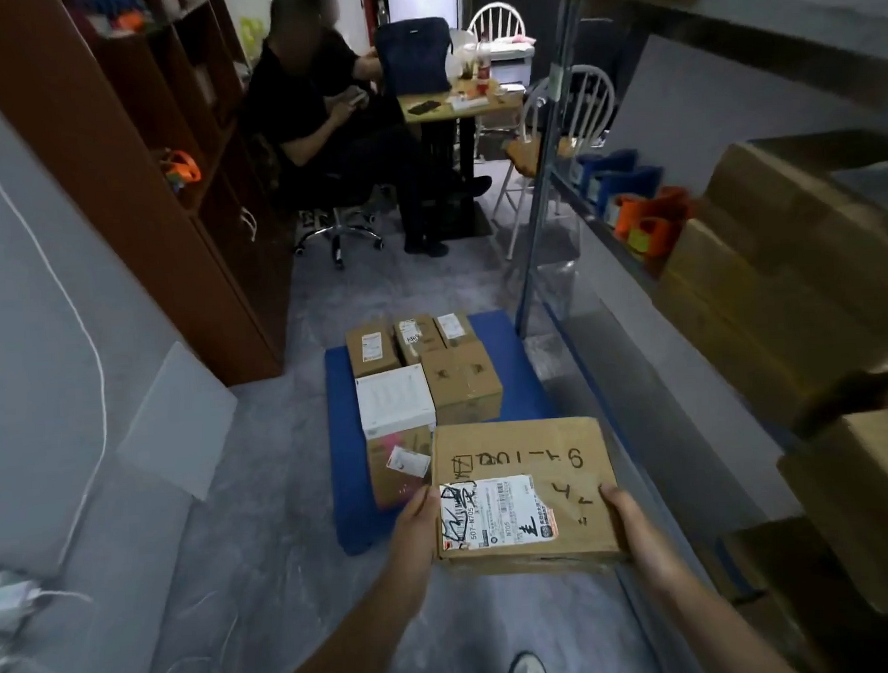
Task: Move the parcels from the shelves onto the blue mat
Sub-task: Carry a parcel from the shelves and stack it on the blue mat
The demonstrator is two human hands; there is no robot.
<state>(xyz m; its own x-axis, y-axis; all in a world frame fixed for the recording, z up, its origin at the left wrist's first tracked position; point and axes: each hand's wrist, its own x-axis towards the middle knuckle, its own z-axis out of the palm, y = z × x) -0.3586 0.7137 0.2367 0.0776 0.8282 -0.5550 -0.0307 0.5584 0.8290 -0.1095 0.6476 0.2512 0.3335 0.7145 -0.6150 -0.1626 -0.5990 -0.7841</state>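
Observation:
I hold a flat brown cardboard parcel [525,460] with a white shipping label and black marker writing, in the air above the near right part of the blue mat [346,475]. My left hand [416,528] grips its left edge and my right hand [631,519] grips its right edge. On the mat lie several parcels: three small brown boxes [411,338] at the far end, a larger brown box [462,379], a white box [394,400] and a brown box with a pink mark [397,467]. More brown boxes [768,288] sit on the metal shelves at the right.
A brown bookcase [167,196] stands at the left. A person [328,121] sits on an office chair beyond the mat, beside a small table [455,104] and white chairs. The shelf's metal post [543,202] rises right of the mat. Cables and white panels lie at the left.

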